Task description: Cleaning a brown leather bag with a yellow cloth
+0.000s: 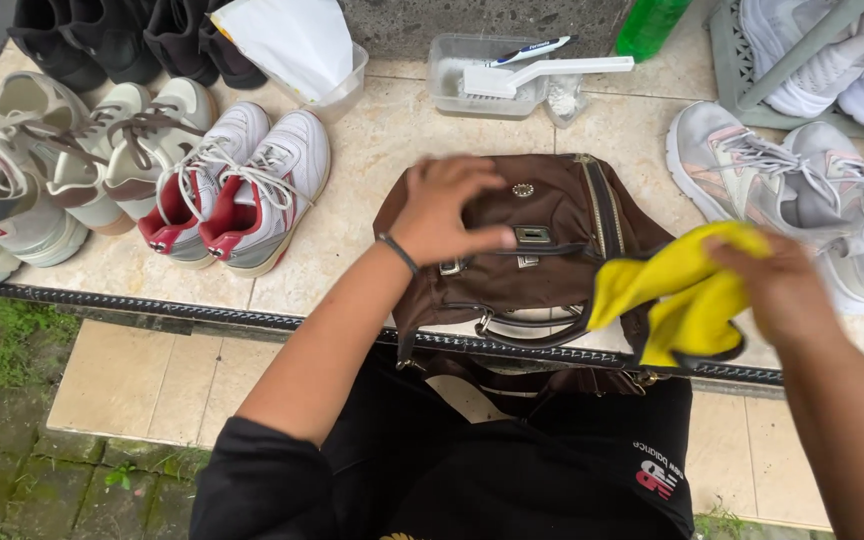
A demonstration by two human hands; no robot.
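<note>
Brown handbag (552,240) sits on the tiled ledge (372,160), partly hanging over the edge toward the lap. Left hand (447,210) is pressed flat on top, fingers spread; right hand (777,285) is bunched tight around a yellow cloth (677,290). My worry: a hard wipe could drag the bag off, or the cloth could snag on those metal clasps (532,236).

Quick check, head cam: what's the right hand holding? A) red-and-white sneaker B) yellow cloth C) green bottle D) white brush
B: the right hand is closed on a bunched yellow cloth at the edge of the brown bag, while the left hand lies flat on top of the bag.
</note>
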